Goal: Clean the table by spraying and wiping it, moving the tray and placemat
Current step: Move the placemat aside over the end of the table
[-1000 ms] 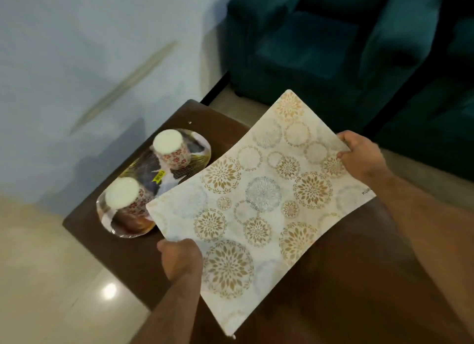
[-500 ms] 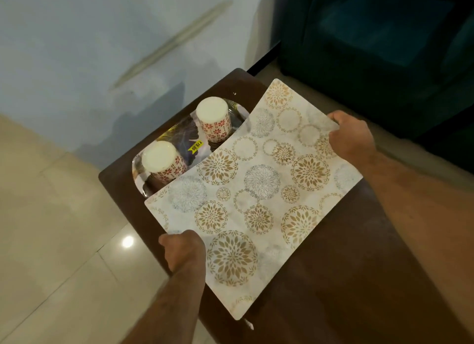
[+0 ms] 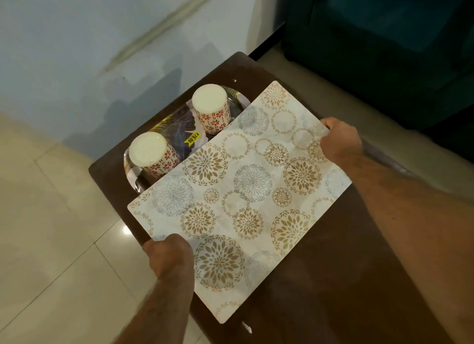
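We see the placemat (image 3: 246, 197), a pale rectangle printed with gold and grey floral circles, spread flat over the dark brown table (image 3: 333, 287) and set at an angle to its edges. Our left hand (image 3: 170, 255) grips its near long edge, our right hand (image 3: 341, 141) its far one. Just beyond the placemat's far-left edge sits the shiny oval tray (image 3: 133, 174), partly hidden under that edge, at the table's far-left corner.

Placemat (image 3: 246, 189) on table (image 3: 320, 292), tray (image 3: 133, 175) w/ two cups (image 3: 210, 107) behind-left, partly under it.
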